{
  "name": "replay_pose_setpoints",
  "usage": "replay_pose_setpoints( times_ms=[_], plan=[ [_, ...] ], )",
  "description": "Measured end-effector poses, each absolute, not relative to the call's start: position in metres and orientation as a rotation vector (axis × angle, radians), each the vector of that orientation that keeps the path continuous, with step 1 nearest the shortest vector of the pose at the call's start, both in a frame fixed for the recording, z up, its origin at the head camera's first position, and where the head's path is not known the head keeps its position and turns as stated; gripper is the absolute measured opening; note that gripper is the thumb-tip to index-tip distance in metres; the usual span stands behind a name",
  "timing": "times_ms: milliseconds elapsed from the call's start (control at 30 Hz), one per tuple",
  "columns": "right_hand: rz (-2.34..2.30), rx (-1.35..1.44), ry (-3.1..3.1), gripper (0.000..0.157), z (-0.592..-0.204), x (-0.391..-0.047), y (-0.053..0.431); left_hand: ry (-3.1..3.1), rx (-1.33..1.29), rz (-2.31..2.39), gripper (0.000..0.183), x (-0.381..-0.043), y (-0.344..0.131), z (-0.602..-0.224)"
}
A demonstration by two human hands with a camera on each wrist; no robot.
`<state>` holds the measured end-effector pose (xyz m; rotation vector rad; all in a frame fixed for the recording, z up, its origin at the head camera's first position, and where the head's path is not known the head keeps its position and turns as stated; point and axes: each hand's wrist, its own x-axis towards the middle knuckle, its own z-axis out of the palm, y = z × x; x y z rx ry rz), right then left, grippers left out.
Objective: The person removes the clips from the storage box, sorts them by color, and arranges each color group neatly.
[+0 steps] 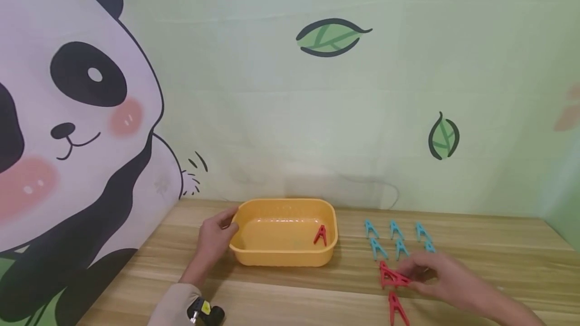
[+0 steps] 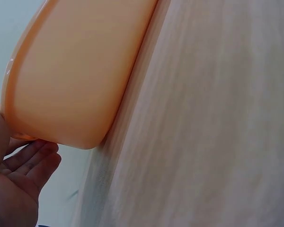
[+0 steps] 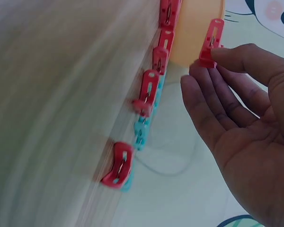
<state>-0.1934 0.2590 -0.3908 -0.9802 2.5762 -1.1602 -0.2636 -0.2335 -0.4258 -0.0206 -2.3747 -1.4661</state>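
Observation:
My left hand [image 1: 216, 235] holds a yellow plastic basin [image 1: 290, 258] by its left end, thumb at the rim. In the left wrist view the fingers [image 2: 41, 163] bend against the basin's outer wall [image 2: 71, 80]. One red clothespin [image 1: 321, 235] is inside the basin, towards its right end. Between thumb and fingertips my right hand [image 1: 446, 280] pinches another red clothespin [image 3: 212, 43], held above the table. In the head view it overlaps a red clothespin [image 1: 383, 271] on the table, and a further red clothespin [image 1: 396, 308] stands nearer to me.
Several blue clothespins [image 1: 378, 249] stand in two rows right of the basin, partly behind my right hand. Other red clothespins [image 3: 118, 165] show in the right wrist view. A wooden table [image 1: 281, 296] meets a printed backdrop [image 1: 362, 140] behind the basin.

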Motion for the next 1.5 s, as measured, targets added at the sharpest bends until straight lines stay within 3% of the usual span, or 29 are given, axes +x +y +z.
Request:
replay_pose_setpoints(
  times_ms=[433,633,833,1267,1500],
  plan=[
    [-1.071,-0.912,2.51,0.018,-0.398,-0.187,0.289,-2.368,-0.032,-1.446,0.046,-0.266,-0.234,-0.428],
    [-1.07,-0.623,2.4,0.018,-0.397,-0.183,0.294,-2.368,-0.035,-1.438,0.046,-0.265,-0.234,-0.427],
    [-1.04,-0.637,2.389,0.015,-0.396,-0.182,0.297,-2.378,-0.034,-1.445,0.046,-0.264,-0.234,-0.427],
    [-0.868,-0.179,2.697,0.004,-0.403,-0.177,0.27,-2.39,-0.009,-1.444,0.045,-0.262,-0.232,-0.423],
    [-0.835,-0.161,2.727,0.01,-0.409,-0.177,0.267,-2.384,-0.015,-1.44,0.045,-0.262,-0.232,-0.423]
  ],
)
